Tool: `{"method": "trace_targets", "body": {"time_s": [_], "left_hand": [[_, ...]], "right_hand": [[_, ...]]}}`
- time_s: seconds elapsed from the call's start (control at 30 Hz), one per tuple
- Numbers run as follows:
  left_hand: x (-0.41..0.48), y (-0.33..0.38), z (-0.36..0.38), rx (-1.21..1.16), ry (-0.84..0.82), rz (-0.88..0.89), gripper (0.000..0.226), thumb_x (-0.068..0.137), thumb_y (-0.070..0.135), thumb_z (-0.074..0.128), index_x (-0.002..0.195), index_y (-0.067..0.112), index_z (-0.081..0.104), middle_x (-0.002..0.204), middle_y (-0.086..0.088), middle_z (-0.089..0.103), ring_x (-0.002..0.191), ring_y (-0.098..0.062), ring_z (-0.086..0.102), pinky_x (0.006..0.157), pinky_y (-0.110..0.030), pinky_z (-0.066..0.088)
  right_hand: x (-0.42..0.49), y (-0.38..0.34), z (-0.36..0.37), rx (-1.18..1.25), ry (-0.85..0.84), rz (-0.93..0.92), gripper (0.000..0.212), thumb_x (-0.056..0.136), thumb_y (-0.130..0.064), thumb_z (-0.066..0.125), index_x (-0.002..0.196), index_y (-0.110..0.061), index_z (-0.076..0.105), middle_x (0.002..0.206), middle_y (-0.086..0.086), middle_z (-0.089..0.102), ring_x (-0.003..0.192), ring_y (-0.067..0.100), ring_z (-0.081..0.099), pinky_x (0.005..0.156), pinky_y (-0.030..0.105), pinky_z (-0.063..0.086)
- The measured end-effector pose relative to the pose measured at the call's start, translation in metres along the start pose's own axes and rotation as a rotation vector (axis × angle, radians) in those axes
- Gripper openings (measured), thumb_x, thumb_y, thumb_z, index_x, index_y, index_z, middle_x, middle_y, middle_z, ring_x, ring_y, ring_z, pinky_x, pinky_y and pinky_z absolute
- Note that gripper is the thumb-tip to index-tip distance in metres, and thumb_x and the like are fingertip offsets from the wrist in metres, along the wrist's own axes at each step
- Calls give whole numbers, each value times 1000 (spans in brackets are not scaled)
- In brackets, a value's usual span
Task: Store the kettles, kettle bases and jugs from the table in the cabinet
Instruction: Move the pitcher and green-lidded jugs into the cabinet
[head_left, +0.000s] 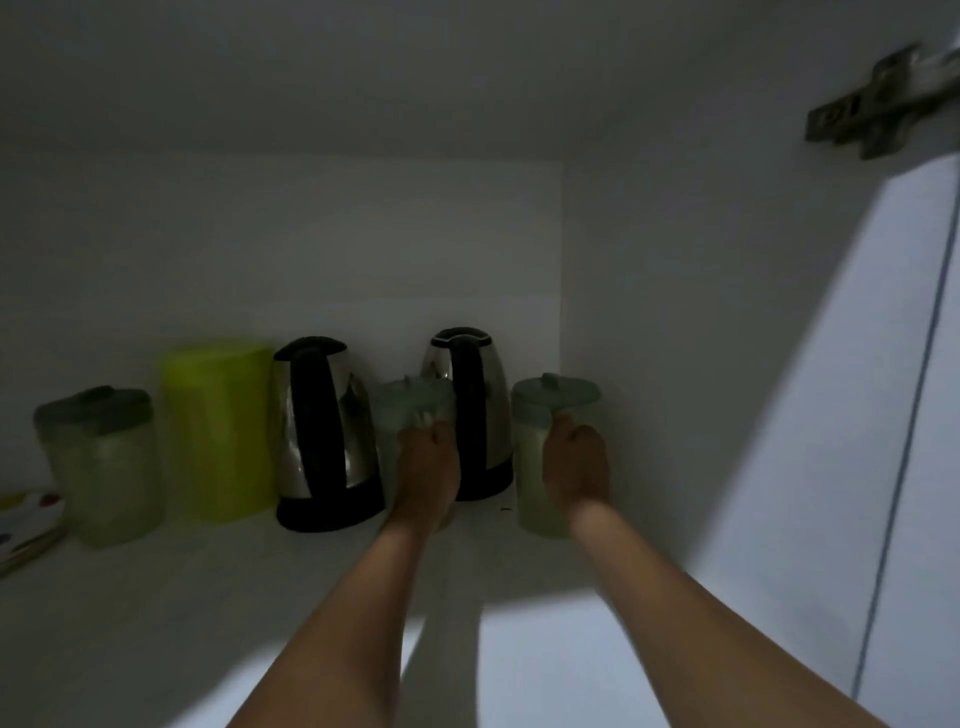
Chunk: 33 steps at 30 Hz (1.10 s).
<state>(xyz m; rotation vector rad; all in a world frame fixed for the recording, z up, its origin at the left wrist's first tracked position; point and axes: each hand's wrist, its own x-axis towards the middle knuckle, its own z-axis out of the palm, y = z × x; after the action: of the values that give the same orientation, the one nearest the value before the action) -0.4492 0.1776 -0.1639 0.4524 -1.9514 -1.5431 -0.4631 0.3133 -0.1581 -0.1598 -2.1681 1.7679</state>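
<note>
Both grips closed on jug handles: left hand (427, 457) jug (410, 402) between the kettles (324, 431), right hand (576, 462) jug (556, 410) by cabinet wall (675, 364). Tight gap, could knock a kettle.

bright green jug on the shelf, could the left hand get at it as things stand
Probably not directly: the left hand grips a pale lidded jug, and the steel kettle stands between it and the bright green jug.

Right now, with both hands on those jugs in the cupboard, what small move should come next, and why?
Probably let go and draw both hands back. The left hand holds a jug between the two kettles, the right hand one by the side wall. Both jugs look upright and seem to rest on the shelf.
</note>
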Motion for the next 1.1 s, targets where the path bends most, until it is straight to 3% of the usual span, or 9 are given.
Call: {"method": "trace_targets", "body": {"time_s": [0.1, 0.27, 0.4, 0.5, 0.6, 0.7, 0.8, 0.93, 1.1], "left_hand": [[8, -1, 6, -48, -15, -7, 47, 101, 26, 42, 120, -16, 49, 117, -37, 59, 106, -43, 61, 86, -40, 47], [19, -17, 0, -124, -91, -22, 63, 88, 47, 46, 116, -10, 50, 116, -40, 56, 110, -51, 58, 96, -61, 46], [5, -10, -9, -66, -115, -41, 71, 88, 59, 44, 131, 2, 51, 126, -21, 60, 116, -38, 60, 102, -51, 47], [-7, -6, -13, -165, -110, -36, 70, 87, 58, 51, 140, 12, 48, 143, -12, 53, 129, -30, 52, 112, -47, 38], [-27, -14, -25, -22, -131, -163, 98, 76, 73, 53, 149, 11, 34, 149, -13, 45, 132, -32, 49, 108, -48, 42], [-56, -17, -42, 99, -142, -314, 122, 70, 82, 45, 153, 0, 9, 150, -20, 38, 134, -37, 44, 107, -46, 43], [-82, -14, -66, 96, -211, -260, 102, 82, 67, 53, 151, 1, 19, 149, -20, 40, 131, -36, 47, 106, -43, 44], [-125, -6, -104, 169, -250, -116, 69, 99, 44, 45, 144, -3, 24, 146, -23, 41, 131, -37, 45, 108, -38, 38], [-188, -7, -158, 230, -254, -66, 48, 102, 36, 40, 137, 4, 37, 142, -17, 47, 129, -32, 47, 102, -36, 37]], "right_hand": [[9, 1, 7, -8, 25, 17, 51, 105, -31, 31, 123, 10, 54, 134, 31, 54, 122, 41, 53, 89, 36, 40], [15, 1, 9, 41, -39, 42, 49, 104, -31, 32, 120, 9, 55, 130, 31, 56, 120, 40, 54, 89, 36, 40], [24, 6, 8, 151, -160, 49, 52, 93, -57, 38, 86, -10, 59, 96, 19, 59, 101, 39, 63, 87, 45, 48], [27, 11, -4, 123, -208, 85, 69, 91, -69, 35, 101, -6, 61, 102, 15, 61, 93, 27, 60, 79, 33, 44], [14, 20, -18, 60, -174, 169, 111, 64, -87, 46, 130, 2, 53, 128, 21, 61, 112, 36, 61, 93, 43, 51], [-13, 29, -33, -46, -127, 232, 102, 73, -72, 61, 139, 2, 38, 139, 25, 49, 124, 41, 52, 100, 48, 48], [-46, 36, -44, -66, -117, 232, 83, 81, -58, 64, 136, -1, 41, 136, 23, 51, 124, 41, 51, 99, 44, 46], [-112, 31, -58, -188, -85, 145, 66, 88, -53, 56, 131, -3, 50, 130, 23, 55, 118, 40, 55, 91, 39, 44], [-227, 19, -67, -314, -127, 30, 54, 97, -46, 47, 135, -8, 42, 139, 19, 41, 123, 40, 50, 100, 41, 41]]}}
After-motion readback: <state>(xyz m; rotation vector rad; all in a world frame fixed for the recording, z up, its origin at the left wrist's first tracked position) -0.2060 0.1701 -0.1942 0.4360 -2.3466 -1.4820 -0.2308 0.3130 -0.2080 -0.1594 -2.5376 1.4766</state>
